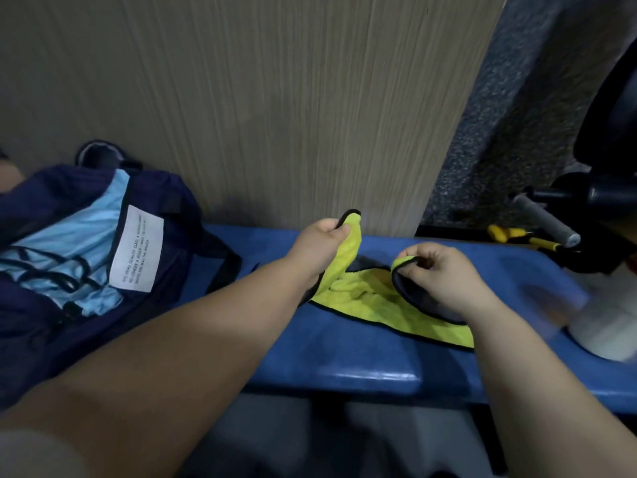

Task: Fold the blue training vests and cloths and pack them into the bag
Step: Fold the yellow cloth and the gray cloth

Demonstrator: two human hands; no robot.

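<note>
A yellow cloth [375, 301] with a black edge and a grey underside lies rumpled on the blue bench [344, 353]. My left hand [320, 243] pinches one corner and lifts it up near the wall. My right hand [444, 277] pinches another corner, folded over so the grey side shows. At the left stands the open navy bag [44, 326] with a white label, and light blue vests [69, 250] with black trim lie inside it.
A wood-grain panel [275, 98] rises right behind the bench. To the right are a black stand with a grey handle [544, 219], yellow-handled pliers [517, 236] and a white object [606, 326] by the bench end. Grey floor shows below the bench's front edge.
</note>
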